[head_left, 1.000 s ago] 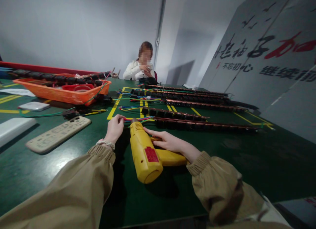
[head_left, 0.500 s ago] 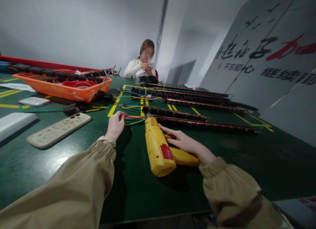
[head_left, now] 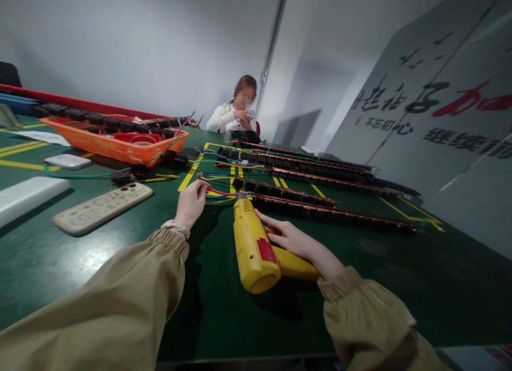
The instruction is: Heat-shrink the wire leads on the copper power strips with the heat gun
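My left hand (head_left: 192,203) pinches the end of a red wire (head_left: 219,192). Blue, yellow and green wires lie beside it, leading to the near black strip with copper bars (head_left: 332,213). A yellow heat gun (head_left: 256,248) lies tilted over the green table, its metal nozzle beside the wires at the strip's left end. My right hand (head_left: 294,240) is wrapped round the heat gun at its body and handle; some of its fingers are hidden behind the gun. Just behind, a shorter black strip (head_left: 288,191) has its own coloured wires at the left.
An orange basket (head_left: 120,147) holding black parts stands at the left. Nearer are a beige remote-like plate (head_left: 102,206), a white box (head_left: 32,200) and a small white case (head_left: 68,161). More strips (head_left: 320,176) lie farther back. Across the table sits a person (head_left: 236,115).
The view has shifted slightly, so most things appear a little lower or to the right. My left hand still pinches the red wire, and my right hand still holds the heat gun.
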The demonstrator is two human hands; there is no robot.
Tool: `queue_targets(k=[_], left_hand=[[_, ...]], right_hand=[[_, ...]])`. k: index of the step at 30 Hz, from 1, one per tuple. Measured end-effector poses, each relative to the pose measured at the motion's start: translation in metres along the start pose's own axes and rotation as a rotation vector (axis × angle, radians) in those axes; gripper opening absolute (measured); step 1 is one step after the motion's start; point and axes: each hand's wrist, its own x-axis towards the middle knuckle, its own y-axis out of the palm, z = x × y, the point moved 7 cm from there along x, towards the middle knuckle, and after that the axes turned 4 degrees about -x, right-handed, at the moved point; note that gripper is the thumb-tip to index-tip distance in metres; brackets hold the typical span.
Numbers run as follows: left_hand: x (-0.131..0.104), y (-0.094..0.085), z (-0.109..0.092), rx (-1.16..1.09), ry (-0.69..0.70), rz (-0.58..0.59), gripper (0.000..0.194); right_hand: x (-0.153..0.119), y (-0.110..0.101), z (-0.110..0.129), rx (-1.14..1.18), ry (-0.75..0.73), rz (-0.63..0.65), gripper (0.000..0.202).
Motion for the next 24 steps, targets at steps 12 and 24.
queue_targets(k=[12, 24], left_hand=[[-0.002, -0.003, 0.0, 0.058, -0.032, 0.008, 0.024], [-0.001, -0.003, -0.001, 0.061, -0.051, 0.016, 0.024]], right_hand=[[-0.003, -0.002, 0.003, -0.059, -0.002, -0.075, 0.064], [0.013, 0.004, 0.017, 0.034, -0.074, -0.04, 0.065]])
